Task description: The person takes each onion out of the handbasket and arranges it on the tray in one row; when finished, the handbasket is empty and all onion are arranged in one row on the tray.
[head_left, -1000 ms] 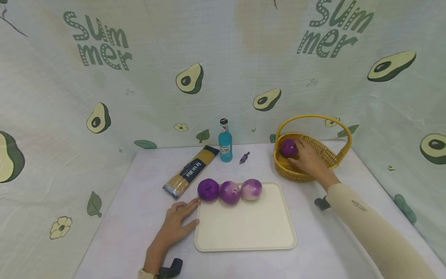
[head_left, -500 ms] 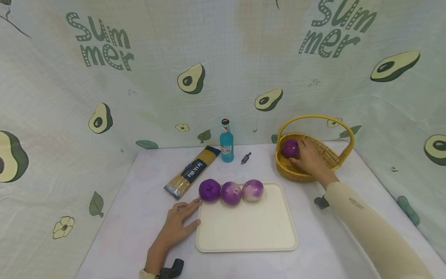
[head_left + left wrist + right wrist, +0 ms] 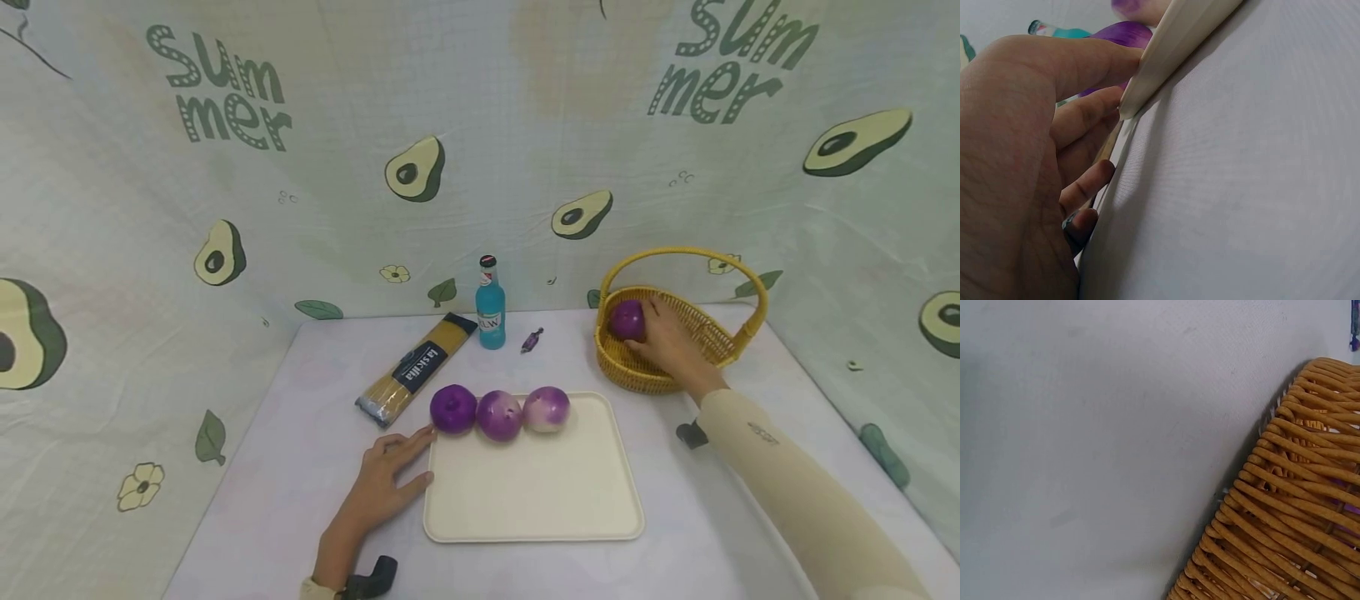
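My right hand [image 3: 670, 342] reaches into a yellow wicker basket [image 3: 637, 379] at the back right. Its fingers and thumb hold the right side of a purple onion [image 3: 626, 320] inside. In the right wrist view only the woven basket wall [image 3: 1291, 506] shows well; the hand is out of sight. My left hand [image 3: 382, 479] lies at the left edge of a cream tray [image 3: 536, 500], fingers extended, thumb and fingertips touching the rim [image 3: 1166, 56]. Along the tray's back edge sit a dark purple onion [image 3: 453, 409] and two purple-and-white ones, the middle onion [image 3: 499, 416] and right onion [image 3: 547, 409].
A pack of spaghetti [image 3: 416, 369] lies slanted behind the tray's left corner. Beside it stands a blue bottle [image 3: 491, 312], with a small wrapped candy [image 3: 532, 340] to its right. The basket's handle [image 3: 678, 251] arches over the right hand. A printed cloth hangs behind the table.
The head view has shifted slightly, so everything sits a little further right. Both hands keep their places at the tray and on the onion in the basket.
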Motion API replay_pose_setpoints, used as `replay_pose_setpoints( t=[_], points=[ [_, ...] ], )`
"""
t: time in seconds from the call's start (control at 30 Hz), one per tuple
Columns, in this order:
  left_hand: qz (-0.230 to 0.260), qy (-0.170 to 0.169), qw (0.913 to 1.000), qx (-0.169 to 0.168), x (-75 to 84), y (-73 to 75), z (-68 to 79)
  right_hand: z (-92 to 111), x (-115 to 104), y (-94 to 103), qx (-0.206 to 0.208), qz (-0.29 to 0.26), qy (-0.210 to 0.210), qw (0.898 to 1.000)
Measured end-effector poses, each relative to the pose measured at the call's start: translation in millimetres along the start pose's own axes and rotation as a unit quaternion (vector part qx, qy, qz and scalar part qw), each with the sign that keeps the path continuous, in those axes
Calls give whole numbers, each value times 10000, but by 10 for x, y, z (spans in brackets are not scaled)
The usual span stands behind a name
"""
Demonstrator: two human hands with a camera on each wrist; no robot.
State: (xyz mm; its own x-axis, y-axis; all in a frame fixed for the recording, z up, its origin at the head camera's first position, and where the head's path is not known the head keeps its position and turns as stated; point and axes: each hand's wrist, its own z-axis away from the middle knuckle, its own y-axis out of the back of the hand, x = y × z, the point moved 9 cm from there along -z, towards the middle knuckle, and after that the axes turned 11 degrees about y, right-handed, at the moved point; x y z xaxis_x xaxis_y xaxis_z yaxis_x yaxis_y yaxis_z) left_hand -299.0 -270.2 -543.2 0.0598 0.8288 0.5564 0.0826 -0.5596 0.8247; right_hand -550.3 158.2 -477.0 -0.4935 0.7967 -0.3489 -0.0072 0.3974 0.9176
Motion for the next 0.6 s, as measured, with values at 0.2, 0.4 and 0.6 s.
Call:
replay_pose_setpoints(
  t=[0.2, 0.4, 0.6],
  points=[
    [1, 24, 10000, -54, -11, -15, 3, -19, 24, -36, 23, -171, -69, 9998],
    [-16, 157, 9998, -116, -35, -25, -11, -50, -1, -6, 200, -43, 133, 9997],
    [14, 143, 9998, -97, -42, -25, -14, -42, -8, 2, 331, 41, 253, 9991]
  ],
)
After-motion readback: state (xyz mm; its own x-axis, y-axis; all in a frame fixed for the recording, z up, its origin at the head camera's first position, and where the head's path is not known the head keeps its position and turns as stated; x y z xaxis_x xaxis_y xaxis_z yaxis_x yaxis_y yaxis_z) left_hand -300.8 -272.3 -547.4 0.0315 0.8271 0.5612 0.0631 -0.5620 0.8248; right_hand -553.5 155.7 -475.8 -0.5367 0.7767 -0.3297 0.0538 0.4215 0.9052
